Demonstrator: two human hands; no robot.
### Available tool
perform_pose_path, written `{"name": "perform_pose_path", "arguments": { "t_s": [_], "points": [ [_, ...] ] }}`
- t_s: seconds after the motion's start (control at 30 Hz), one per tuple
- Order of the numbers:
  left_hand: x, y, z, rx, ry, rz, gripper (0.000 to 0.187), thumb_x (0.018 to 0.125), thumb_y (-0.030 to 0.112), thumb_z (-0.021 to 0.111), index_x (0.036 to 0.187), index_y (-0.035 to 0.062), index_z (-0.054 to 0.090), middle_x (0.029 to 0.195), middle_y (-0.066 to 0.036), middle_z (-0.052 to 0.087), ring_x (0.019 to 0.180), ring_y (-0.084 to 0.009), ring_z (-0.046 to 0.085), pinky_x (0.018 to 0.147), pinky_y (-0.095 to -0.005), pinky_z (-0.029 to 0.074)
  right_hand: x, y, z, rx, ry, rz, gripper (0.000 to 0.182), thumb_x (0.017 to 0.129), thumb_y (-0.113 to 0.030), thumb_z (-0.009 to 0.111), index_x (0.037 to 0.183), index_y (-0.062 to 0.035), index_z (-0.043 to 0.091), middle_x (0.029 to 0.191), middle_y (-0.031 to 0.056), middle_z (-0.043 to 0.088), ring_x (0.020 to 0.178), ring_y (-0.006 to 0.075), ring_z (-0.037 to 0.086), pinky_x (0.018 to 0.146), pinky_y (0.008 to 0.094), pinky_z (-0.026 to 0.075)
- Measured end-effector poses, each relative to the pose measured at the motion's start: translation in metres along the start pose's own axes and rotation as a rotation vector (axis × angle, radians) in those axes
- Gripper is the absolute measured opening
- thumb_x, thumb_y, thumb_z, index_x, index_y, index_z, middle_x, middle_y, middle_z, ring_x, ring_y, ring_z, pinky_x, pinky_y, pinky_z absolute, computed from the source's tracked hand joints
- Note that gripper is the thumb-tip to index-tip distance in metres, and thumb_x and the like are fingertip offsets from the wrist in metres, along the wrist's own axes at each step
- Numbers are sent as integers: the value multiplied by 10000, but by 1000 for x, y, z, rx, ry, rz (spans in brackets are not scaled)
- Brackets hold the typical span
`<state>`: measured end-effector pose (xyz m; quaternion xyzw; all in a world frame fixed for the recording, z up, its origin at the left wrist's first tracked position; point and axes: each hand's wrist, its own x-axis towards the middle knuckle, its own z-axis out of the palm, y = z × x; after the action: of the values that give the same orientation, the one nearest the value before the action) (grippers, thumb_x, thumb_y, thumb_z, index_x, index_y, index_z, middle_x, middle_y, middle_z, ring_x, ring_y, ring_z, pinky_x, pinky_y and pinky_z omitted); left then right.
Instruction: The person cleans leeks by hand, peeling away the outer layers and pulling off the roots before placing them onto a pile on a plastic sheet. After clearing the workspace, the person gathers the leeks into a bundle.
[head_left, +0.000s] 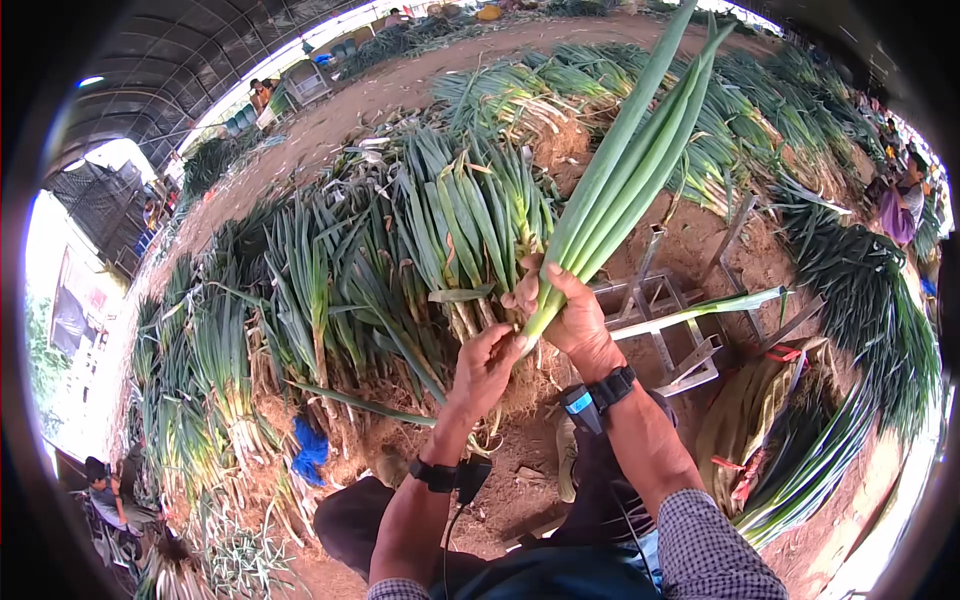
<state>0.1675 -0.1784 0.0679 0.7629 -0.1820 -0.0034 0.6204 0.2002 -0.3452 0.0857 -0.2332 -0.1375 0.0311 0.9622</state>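
Note:
A large green onion [622,170] with broad, long leaves slants up and to the right in front of me. My right hand [572,308] is wrapped round its stalk just below where the leaves fan out. Lower down, my left hand [487,368] is closed, its thumb and fingers pinched at the pale bottom of the stalk. The onion's root end is hidden behind my left fingers. Behind my hands leans a thick row of green onions [450,215], roots down on the soil.
A metal frame [668,325] stands right of my hands, with one onion stalk [700,312] lying across it. More onion heaps [850,270] lie to the right. A blue scrap [309,450] sits among the roots. Brown sacking [745,410] lies at lower right; a person [108,500] is at far left.

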Motion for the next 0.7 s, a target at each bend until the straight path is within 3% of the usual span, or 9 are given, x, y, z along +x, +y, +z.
{"name": "perform_pose_path", "arguments": {
  "t_s": [0.17, 0.27, 0.4, 0.43, 0.47, 0.53, 0.57, 0.67, 0.7],
  "points": [
    [6, -21, 17, 356, 403, 276, 161, 982, 124, 603, 1050, -9, 664, 787, -109, 667, 700, -153, 601, 649, -317, 498, 2, 5, 7, -211, 257, -92, 417, 963, -321, 636, 1244, -20, 566, 968, 71, 635, 831, 203, 611, 827, 371, 514],
    [11, -53, 38, 222, 501, 248, 156, 977, 106, 599, 1062, -9, 663, 809, -121, 686, 692, -165, 613, 660, -325, 508, -3, 17, -9, -303, 412, -147, 293, 915, -225, 725, 1126, -66, 599, 942, -10, 609, 820, 93, 580, 711, 264, 481],
    [15, -59, 36, -212, 397, -256, 219, 1005, 163, 554, 936, -22, 650, 809, -91, 677, 738, -166, 639, 685, -302, 521, -12, -2, -9, -262, 277, -132, 476, 852, -226, 790, 1199, -58, 510, 869, 3, 565, 683, 113, 570, 615, 282, 514],
    [16, -33, 34, -729, 400, -368, 187, 1012, 163, 532, 957, -3, 596, 841, -127, 688, 770, -232, 680, 692, -355, 567, -12, -10, -3, -306, 302, -137, 527, 849, -241, 787, 1231, -59, 473, 848, 19, 565, 643, 128, 574, 582, 301, 538],
    [18, -39, 26, -859, 358, -360, 169, 1018, 182, 525, 1003, 18, 560, 879, -144, 695, 800, -295, 699, 701, -429, 590, -14, -16, 3, -309, 288, -171, 429, 876, -228, 750, 1193, -78, 504, 899, 47, 577, 697, 152, 558, 645, 344, 517],
    [21, -38, 21, -947, 358, -431, 184, 1020, 205, 535, 1015, 25, 572, 854, -133, 681, 764, -286, 684, 686, -444, 585, -6, -19, -5, -315, 319, -231, 351, 897, -234, 712, 1137, -77, 509, 881, 58, 580, 707, 158, 578, 658, 348, 542],
    [21, -39, 18, -916, 310, -404, 185, 1019, 209, 538, 1014, 28, 576, 838, -126, 673, 743, -274, 673, 676, -442, 581, -6, -20, -11, -368, 375, -227, 368, 886, -207, 720, 1144, -76, 492, 803, 16, 567, 652, 112, 580, 558, 302, 542],
    [0, -40, 11, -860, 227, -353, 214, 1018, 232, 549, 984, 27, 601, 754, -80, 623, 614, -201, 594, 606, -385, 540, -9, -25, -26, -499, 581, -221, 404, 858, -249, 752, 1134, -95, 500, 786, 7, 559, 621, 101, 566, 511, 278, 520],
    [-8, -49, 3, -764, 136, -317, 227, 1018, 237, 551, 966, 24, 608, 722, -66, 606, 581, -179, 566, 579, -353, 511, -7, -24, -37, -483, 589, -251, 349, 832, -347, 773, 930, -103, 543, 695, -7, 559, 532, 94, 519, 492, 262, 491]
  ]
}}
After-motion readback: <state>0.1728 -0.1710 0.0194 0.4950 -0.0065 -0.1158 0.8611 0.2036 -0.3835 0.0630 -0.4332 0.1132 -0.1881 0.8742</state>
